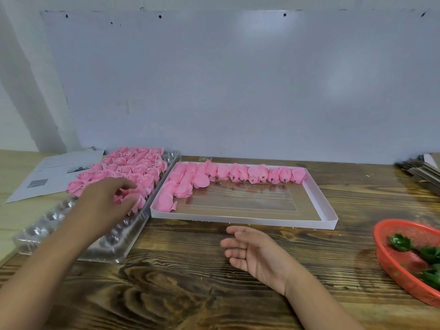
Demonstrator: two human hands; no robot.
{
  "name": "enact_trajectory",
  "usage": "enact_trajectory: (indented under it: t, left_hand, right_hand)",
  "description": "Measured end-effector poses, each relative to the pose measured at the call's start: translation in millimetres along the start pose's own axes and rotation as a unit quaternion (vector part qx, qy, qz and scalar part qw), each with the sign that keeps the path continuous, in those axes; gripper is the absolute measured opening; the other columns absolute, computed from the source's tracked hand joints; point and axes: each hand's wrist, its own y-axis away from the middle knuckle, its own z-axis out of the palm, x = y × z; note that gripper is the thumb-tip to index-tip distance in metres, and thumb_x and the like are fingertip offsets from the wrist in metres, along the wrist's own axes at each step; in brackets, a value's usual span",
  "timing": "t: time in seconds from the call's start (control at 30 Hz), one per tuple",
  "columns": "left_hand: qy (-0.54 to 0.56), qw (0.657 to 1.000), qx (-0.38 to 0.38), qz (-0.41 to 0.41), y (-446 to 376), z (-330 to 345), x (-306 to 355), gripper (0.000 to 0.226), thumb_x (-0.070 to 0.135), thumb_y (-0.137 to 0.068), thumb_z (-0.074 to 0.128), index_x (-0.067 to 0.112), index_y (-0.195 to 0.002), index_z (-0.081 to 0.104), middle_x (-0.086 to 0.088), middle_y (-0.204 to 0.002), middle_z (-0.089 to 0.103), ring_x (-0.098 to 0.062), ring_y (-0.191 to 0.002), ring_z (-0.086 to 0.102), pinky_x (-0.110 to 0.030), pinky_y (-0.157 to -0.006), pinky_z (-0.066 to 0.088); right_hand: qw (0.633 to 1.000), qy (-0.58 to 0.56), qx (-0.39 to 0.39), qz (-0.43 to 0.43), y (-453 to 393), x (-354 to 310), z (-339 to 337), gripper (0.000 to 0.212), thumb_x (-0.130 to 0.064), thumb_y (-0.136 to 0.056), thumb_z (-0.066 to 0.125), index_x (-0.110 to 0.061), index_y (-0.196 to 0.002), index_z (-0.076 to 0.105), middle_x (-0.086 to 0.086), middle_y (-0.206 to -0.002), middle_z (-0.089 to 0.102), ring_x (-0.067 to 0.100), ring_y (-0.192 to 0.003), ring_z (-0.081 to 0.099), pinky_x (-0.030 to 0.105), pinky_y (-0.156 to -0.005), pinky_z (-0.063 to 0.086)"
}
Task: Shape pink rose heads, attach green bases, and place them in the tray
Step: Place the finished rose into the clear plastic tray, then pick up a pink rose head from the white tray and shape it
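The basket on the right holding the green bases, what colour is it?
Red-orange plastic mesh basket; head view shows it.

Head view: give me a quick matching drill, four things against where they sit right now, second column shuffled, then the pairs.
Things:
1. left hand
2. right hand
3. green bases
4. unshaped pink rose heads

Places:
A. in the red basket at the right edge
B. over the finished roses in the clear plastic tray
C. lined up in the shallow white box
D. palm open above the bare wooden table, in front of the white box

Pairs: 1-B, 2-D, 3-A, 4-C
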Motion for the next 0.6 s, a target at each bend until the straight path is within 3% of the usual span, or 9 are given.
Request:
enact_trajectory:
  t: [0.07,0.17,0.27,0.43,0.5,0.6]
  left_hand:
    - [0.026,1.0,-0.01,0.0,-6,14,17,0.015,0.016,-0.09,0.074,0.022,-0.104,0.073,0.015,-0.084,0.065,0.001,-0.078,0.058,-0.014,-0.064,0.04]
    - [0.036,0.999,-0.036,0.006,-19,40,35,0.014,0.009,-0.089,0.071,0.02,-0.098,0.073,0.013,-0.081,0.065,-0.003,-0.078,0.059,-0.019,-0.068,0.046]
    - [0.026,0.998,-0.06,0.006,-34,67,45,0.014,0.007,-0.089,0.069,0.014,-0.1,0.073,0.004,-0.085,0.066,-0.015,-0.082,0.064,-0.032,-0.077,0.053]
    - [-0.029,0.995,-0.098,-0.009,-57,104,47,0.027,0.021,-0.089,0.074,0.012,-0.114,0.068,0.0,-0.098,0.065,-0.021,-0.09,0.062,-0.038,-0.084,0.056]
    - [-0.06,0.993,-0.102,-0.021,-65,112,49,0.033,0.025,-0.089,0.074,0.014,-0.119,0.066,-0.004,-0.105,0.069,-0.022,-0.087,0.064,-0.037,-0.08,0.057]
    - [-0.135,0.985,-0.106,-0.011,-76,122,51,0.03,0.03,-0.088,0.071,0.015,-0.113,0.065,-0.004,-0.095,0.068,-0.021,-0.083,0.061,-0.03,-0.065,0.046]
  right_hand:
    - [1.0,0.001,0.002,0.001,0,0,0,0.04,-0.015,-0.093,0.063,-0.003,-0.13,0.055,0.02,-0.103,0.071,0.024,-0.082,0.07,0.03,-0.068,0.059]
    - [1.0,0.001,0.002,0.002,1,0,0,0.04,-0.015,-0.093,0.065,-0.003,-0.13,0.055,0.02,-0.103,0.071,0.024,-0.082,0.07,0.03,-0.068,0.058]
    - [1.0,0.003,0.001,0.003,1,0,1,0.043,-0.017,-0.089,0.066,-0.003,-0.129,0.056,0.02,-0.103,0.071,0.023,-0.082,0.07,0.03,-0.068,0.058]
    - [1.0,-0.002,0.0,0.003,0,0,0,0.037,-0.015,-0.095,0.063,-0.003,-0.129,0.056,0.02,-0.103,0.071,0.023,-0.083,0.07,0.03,-0.07,0.058]
    - [1.0,0.002,0.003,0.005,0,0,0,0.033,-0.014,-0.098,0.06,-0.004,-0.129,0.056,0.02,-0.103,0.071,0.023,-0.084,0.07,0.03,-0.07,0.058]
    - [1.0,0.004,0.004,0.009,-1,-1,0,0.032,-0.014,-0.098,0.059,-0.005,-0.129,0.056,0.019,-0.103,0.071,0.022,-0.083,0.07,0.03,-0.071,0.058]
